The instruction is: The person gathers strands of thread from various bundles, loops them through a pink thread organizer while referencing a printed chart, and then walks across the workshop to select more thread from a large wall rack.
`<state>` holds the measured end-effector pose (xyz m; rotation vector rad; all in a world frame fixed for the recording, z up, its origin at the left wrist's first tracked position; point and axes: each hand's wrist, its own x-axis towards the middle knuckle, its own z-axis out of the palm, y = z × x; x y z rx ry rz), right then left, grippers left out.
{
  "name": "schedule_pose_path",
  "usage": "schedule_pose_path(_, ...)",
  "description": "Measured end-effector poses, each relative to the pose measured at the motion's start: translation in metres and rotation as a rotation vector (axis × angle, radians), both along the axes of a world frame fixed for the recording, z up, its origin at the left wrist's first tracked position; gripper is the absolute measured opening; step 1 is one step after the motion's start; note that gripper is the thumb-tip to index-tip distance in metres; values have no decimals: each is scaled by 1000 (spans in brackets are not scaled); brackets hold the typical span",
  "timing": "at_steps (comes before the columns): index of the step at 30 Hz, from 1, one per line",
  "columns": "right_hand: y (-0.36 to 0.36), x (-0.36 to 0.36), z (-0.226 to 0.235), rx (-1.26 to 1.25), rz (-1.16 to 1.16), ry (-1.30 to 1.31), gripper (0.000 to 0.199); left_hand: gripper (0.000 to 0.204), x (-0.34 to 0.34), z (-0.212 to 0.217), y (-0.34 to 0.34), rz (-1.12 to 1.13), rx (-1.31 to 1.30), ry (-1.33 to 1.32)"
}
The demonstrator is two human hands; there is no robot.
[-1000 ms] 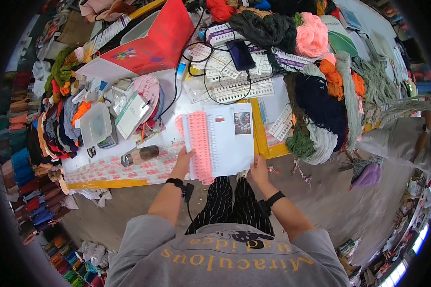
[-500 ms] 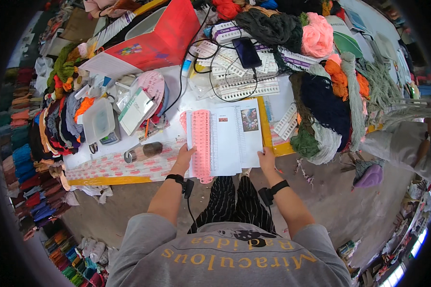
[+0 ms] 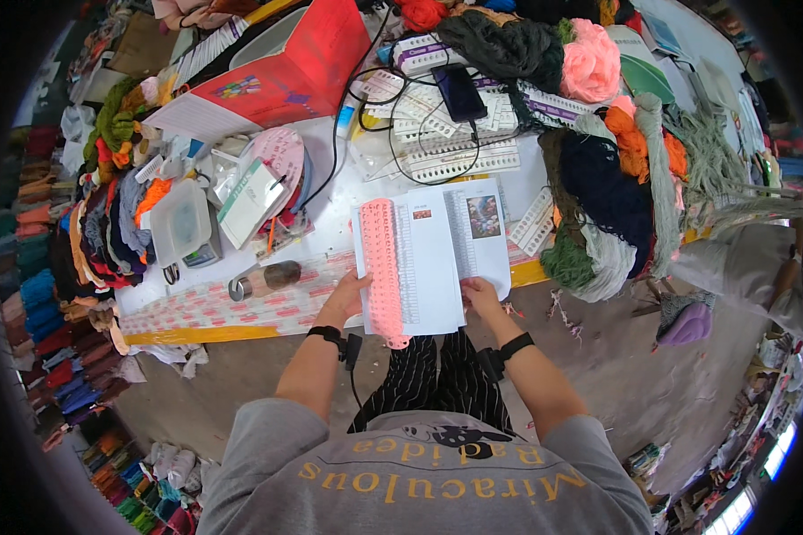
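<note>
Several white printed sheets [image 3: 433,308] are in front of me at the table's near edge, tilted a little. A long pink thread card [image 3: 382,267] with rows of holes lies along their left side and sticks out past the bottom. My left hand [image 3: 350,292] is closed on the left edge of the sheets, beside the pink card. With its fingers closed at the lower part, my right hand [image 3: 480,296] grips the sheets where the front one overlaps a rear sheet. That rear sheet bears a colour picture of flowers [image 3: 485,217].
Beyond the sheets lie a phone [image 3: 460,93] on a cable and several white perforated cards [image 3: 464,160]. Yarn heaps [image 3: 607,201] stand at right. A red folder [image 3: 285,76], a clear plastic box [image 3: 180,221] and a cylinder [image 3: 281,275] are at left.
My right hand has shifted left from the outer edge of the sheets to the overlap. The rear sheet with the picture now sticks out farther right, and the front sheets have tilted slightly.
</note>
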<state>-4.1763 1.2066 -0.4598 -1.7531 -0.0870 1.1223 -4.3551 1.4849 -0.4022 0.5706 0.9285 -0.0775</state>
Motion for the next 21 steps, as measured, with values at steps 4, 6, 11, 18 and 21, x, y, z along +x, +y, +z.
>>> schedule_pose_path(4, 41, -21, 49, 34, 42, 815, 39, 33, -29, -11, 9, 1, -109, -27)
schedule_pose_path(6, 52, -29, 66, 185, 159, 930, 52, 35, -33, -11, 8, -2, -111, -12)
schedule_pose_path(11, 91, -56, 96, 276, 226, 911, 59, 40, -35, -9, 1, -5, -91, 43)
schedule_pose_path(18, 100, -84, 90, 199, 159, 595, 57, 32, -46, -18, -2, 47, -155, -43)
schedule_pose_path(21, 98, -87, 84, 289, 28, 929, 51, 32, -34, -8, -8, 48, -192, -2)
